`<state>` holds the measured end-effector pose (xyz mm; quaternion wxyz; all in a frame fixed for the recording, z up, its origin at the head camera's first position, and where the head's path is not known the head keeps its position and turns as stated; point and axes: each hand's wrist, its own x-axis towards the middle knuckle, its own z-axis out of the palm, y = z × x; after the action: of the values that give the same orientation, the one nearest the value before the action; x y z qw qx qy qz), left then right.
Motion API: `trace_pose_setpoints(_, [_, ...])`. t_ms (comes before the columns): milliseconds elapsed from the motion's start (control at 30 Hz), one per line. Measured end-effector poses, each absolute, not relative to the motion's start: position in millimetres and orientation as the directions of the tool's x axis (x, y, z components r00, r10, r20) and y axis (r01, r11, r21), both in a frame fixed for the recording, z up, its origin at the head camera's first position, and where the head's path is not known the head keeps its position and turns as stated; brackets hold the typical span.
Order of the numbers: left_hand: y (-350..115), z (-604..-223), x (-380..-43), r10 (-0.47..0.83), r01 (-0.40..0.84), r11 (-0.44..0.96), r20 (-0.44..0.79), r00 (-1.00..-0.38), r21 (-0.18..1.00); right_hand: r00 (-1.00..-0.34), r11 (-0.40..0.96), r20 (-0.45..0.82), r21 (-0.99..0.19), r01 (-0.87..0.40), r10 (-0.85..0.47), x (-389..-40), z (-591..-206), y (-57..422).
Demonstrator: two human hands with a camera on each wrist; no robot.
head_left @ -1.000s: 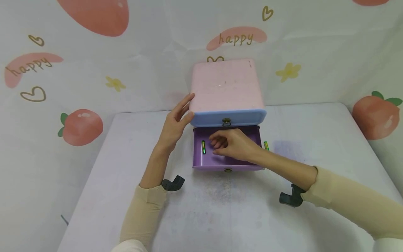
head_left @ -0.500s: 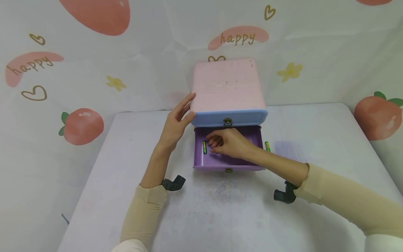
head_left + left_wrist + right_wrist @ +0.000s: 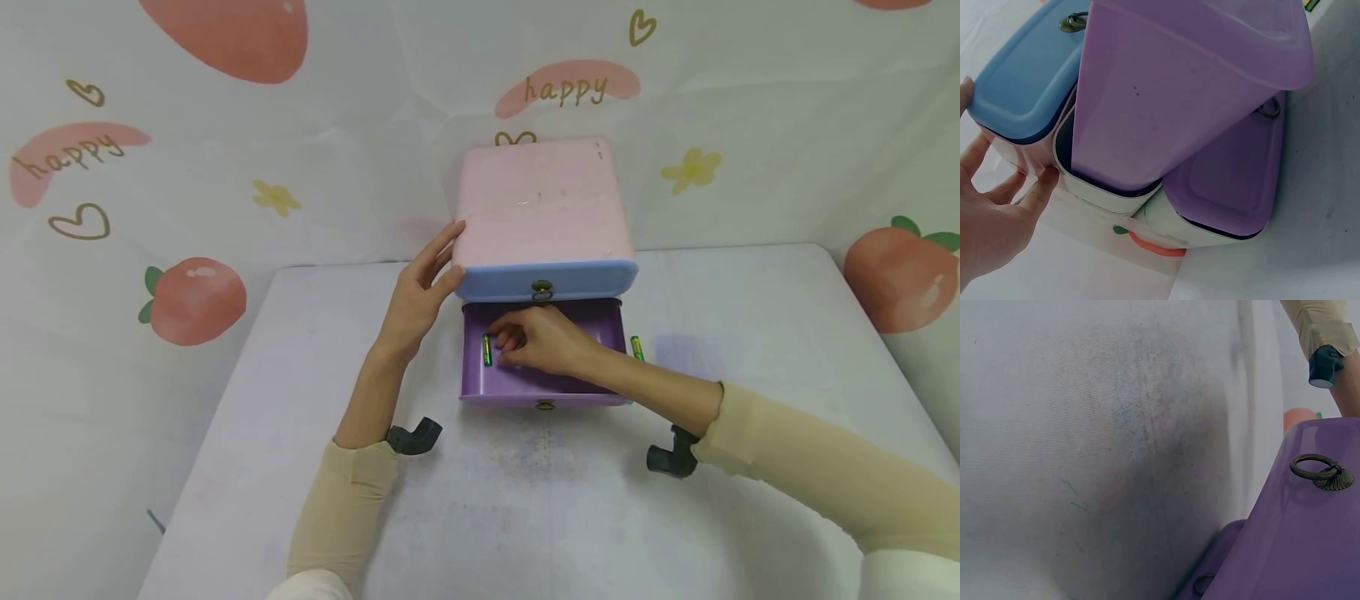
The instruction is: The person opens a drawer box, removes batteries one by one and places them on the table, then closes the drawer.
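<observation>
A small cabinet with a pink top (image 3: 540, 200) stands at the back of the table, its blue top drawer (image 3: 487, 283) closed. Below that, a purple drawer (image 3: 474, 385) is pulled out. My left hand (image 3: 412, 304) rests against the cabinet's left side, fingers spread, as the left wrist view also shows. Inside the purple drawer is my right hand (image 3: 551, 340), fingers loosely bent and thumb apart from the index finger. Just left of its fingertips lies a green battery (image 3: 487, 350). The drawer hides the right hand from the right wrist view.
Another green battery (image 3: 637, 347) shows on the right beside the drawer. In the left wrist view a lower purple drawer (image 3: 1229, 169) is closed beneath the pulled-out one. A printed cloth (image 3: 360, 167) hangs behind the table (image 3: 480, 517).
My right hand has moved slightly left in the drawer, closer to the battery. The left hand keeps its place on the cabinet.
</observation>
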<state>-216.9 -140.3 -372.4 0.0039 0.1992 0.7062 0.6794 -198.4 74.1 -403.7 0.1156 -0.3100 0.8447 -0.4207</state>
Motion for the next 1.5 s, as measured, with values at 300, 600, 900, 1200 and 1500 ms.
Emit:
trace_pose_setpoints(300, [-141, -374, -219, 0.291, 0.276, 0.001, 0.264, -0.920, 0.961, -0.774, 0.485, 0.053, -0.752, -0.447, -0.631, -202, -405, 70])
trace_pose_setpoints(600, [-141, -373, -219, 0.292, 0.273, 0.005, 0.260, -0.920, 0.962, -0.772, 0.522, 0.038, -0.715, -0.465, -0.635, -204, -404, 66])
trace_pose_setpoints(900, [-141, -374, -219, 0.291, 0.279, -0.002, 0.268, -0.919, 0.960, -0.761, 0.539, 0.052, -0.675, -0.504, -0.646, -205, -405, 62])
trace_pose_setpoints(1200, [-141, -374, -219, 0.284, 0.276, -0.005, 0.266, -0.921, 0.961, -0.753, 0.548, 0.087, -0.632, -0.548, -0.652, -206, -407, 59])
trace_pose_setpoints(1500, [-140, -373, -217, 0.279, 0.273, -0.001, 0.263, -0.924, 0.962, -0.776, 0.606, 0.067, -0.584, -0.540, -0.627, -203, -408, 55])
